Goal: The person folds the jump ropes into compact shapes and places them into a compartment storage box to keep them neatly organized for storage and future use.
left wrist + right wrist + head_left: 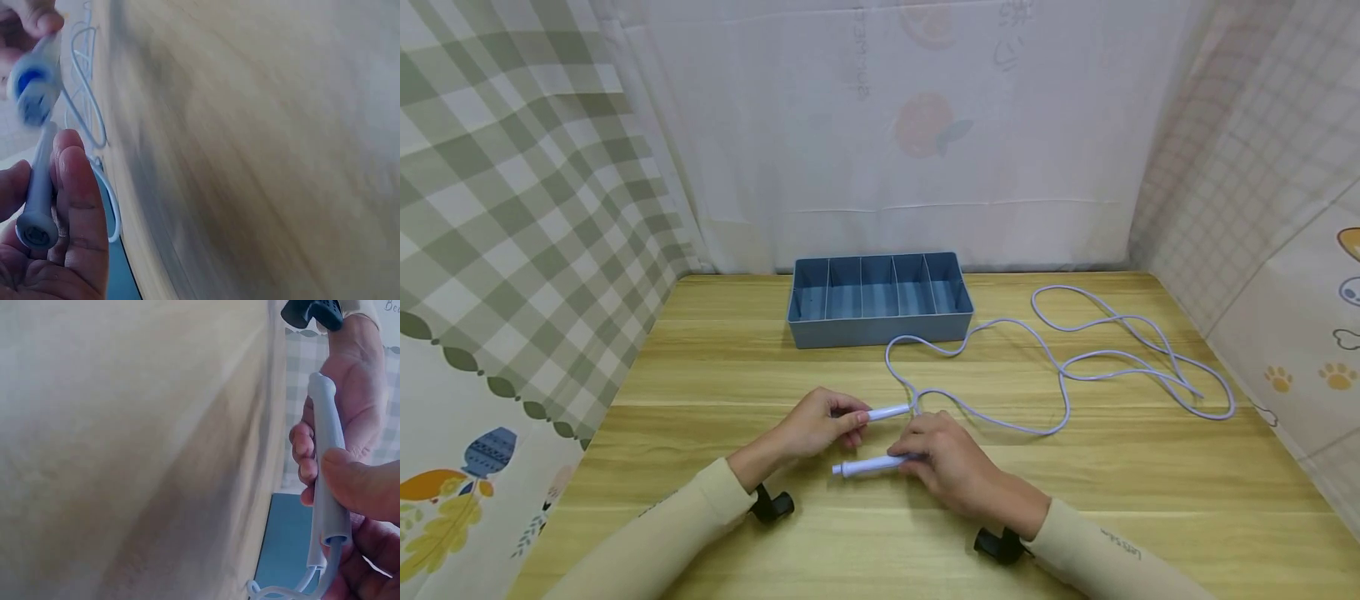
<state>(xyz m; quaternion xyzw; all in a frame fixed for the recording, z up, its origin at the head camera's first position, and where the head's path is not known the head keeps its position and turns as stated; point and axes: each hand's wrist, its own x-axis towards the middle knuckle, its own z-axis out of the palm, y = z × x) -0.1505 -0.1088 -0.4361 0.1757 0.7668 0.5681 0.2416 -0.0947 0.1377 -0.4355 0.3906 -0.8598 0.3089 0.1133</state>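
In the head view, a lavender jump rope lies in loose loops, its cord (1036,433) running right across the wooden table. My left hand (823,423) pinches one handle (889,412) of the rope between thumb and fingers. Slightly nearer and to the right, my right hand (951,458) grips the other handle (868,466), whose capped end points left. The handles are close together but apart. The right wrist view shows the cord leaving the hollow end of the right-hand handle (329,469), with the thumb pressed along its side.
Behind the hands stands a blue-grey box (880,331) split into several compartments, the cord passing close to its front right corner. Cloth curtains enclose the wooden table (715,383) at the back and both sides. Each wrist carries a small black camera (772,505).
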